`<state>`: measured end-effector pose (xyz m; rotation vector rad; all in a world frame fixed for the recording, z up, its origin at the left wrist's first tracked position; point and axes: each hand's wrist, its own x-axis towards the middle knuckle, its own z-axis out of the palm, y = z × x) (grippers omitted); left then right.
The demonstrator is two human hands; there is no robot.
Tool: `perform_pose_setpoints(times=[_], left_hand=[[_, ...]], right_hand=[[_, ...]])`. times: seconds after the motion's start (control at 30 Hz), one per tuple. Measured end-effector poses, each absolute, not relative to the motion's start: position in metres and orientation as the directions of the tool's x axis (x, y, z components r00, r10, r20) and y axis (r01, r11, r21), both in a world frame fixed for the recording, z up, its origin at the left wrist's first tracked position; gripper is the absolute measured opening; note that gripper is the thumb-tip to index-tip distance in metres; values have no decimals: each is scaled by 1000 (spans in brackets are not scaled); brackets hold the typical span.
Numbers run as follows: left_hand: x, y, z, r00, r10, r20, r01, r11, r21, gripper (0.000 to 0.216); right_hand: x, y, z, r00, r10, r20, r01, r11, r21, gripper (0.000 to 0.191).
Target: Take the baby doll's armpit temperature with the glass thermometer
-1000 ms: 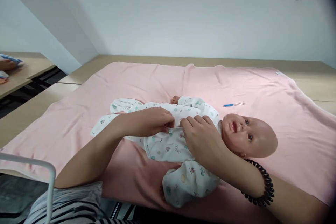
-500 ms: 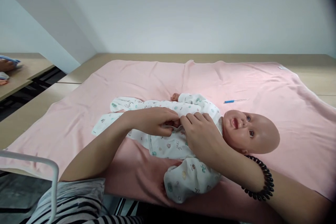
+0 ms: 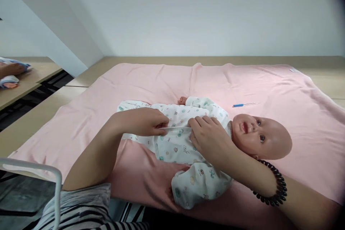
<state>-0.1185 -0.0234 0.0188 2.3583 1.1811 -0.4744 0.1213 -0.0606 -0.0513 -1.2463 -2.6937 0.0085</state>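
A bald baby doll (image 3: 272, 137) lies on its back, head to the right, dressed in a white printed baby outfit (image 3: 172, 149). My left hand (image 3: 147, 121) is closed on the outfit's front edge near the doll's lower belly. Farther up, at the chest, my right hand (image 3: 208, 134) pinches the same edge between thumb and fingers. The cloth runs in a straight line between both hands. One sleeve (image 3: 199, 185) lies toward me; the other arm stretches away, its small hand (image 3: 182, 100) bare. My left forearm hides part of the doll's legs.
A pink blanket (image 3: 151, 79) covers most of the table (image 3: 107, 61). Beyond the doll lies a blue-handled thin tool (image 3: 238, 105) with a metal shaft. A white metal rail (image 3: 35, 165) stands at lower left. Another person's hand (image 3: 13, 69) is at a table on the far left.
My left hand has slid left along the outfit's edge, away from my right hand, and the cloth between them is drawn out. My right hand has stayed at the chest.
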Motion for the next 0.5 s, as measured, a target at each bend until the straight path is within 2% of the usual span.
perform_pose_setpoints(times=[0.07, 0.17, 0.27, 0.37, 0.43, 0.5], left_hand=[[-127, -22, 24, 540, 678, -499, 833, -514, 203, 20], [-136, -23, 30, 515, 718, -469, 849, -504, 161, 16], [-140, -25, 31, 536, 727, -428, 837, -522, 162, 17], [-143, -21, 26, 549, 708, -445, 832, -517, 203, 16], [-144, -15, 23, 525, 712, -467, 846, -497, 192, 18], [-145, -10, 21, 495, 763, -416, 866, -473, 163, 22]], right_hand=[[124, -60, -47, -629, 766, 133, 755, 643, -131, 11], [129, -57, -37, -600, 793, 106, 748, 603, -276, 13], [134, -56, -27, -570, 806, 157, 730, 585, -353, 11], [142, -56, -17, -557, 822, 118, 774, 566, -284, 8], [151, -53, -11, -540, 842, -4, 829, 530, -179, 3], [166, -48, -5, -498, 862, -97, 866, 489, -101, 9]])
